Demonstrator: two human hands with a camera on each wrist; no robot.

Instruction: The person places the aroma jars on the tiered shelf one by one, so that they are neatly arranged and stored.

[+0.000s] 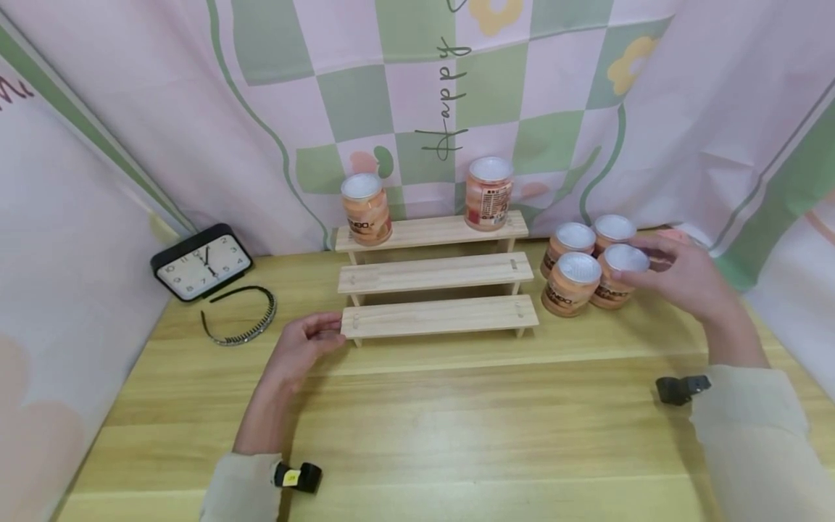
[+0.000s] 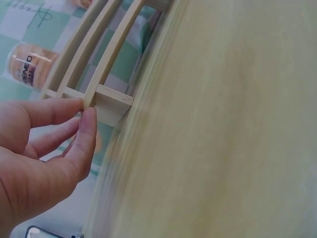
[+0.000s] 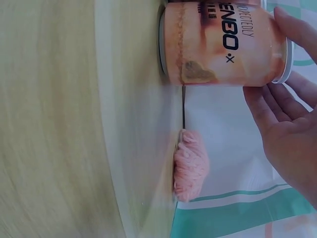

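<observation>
A three-step wooden display rack [image 1: 438, 317] stands on the table. My left hand [image 1: 303, 348] is at the left end of its lowest step; in the left wrist view the thumb and index finger pinch the end of that plank [image 2: 106, 69]. On the right, my right hand [image 1: 681, 279] holds a peach-orange can [image 1: 613, 290] near its pale lid, with thumb and fingers on opposite sides. That can [image 3: 223, 44] stands upright in a tight cluster with several like it, including a front-left can [image 1: 569, 290]. On the top step are a left can [image 1: 367, 214] and a right can [image 1: 489, 199].
A black-framed clock [image 1: 204, 264] and a dark headband [image 1: 251, 333] sit at the left. Behind the rack hangs a checked curtain [image 1: 424, 87]. A fluffy pink thing [image 3: 190, 166] lies beyond the cans at the back right.
</observation>
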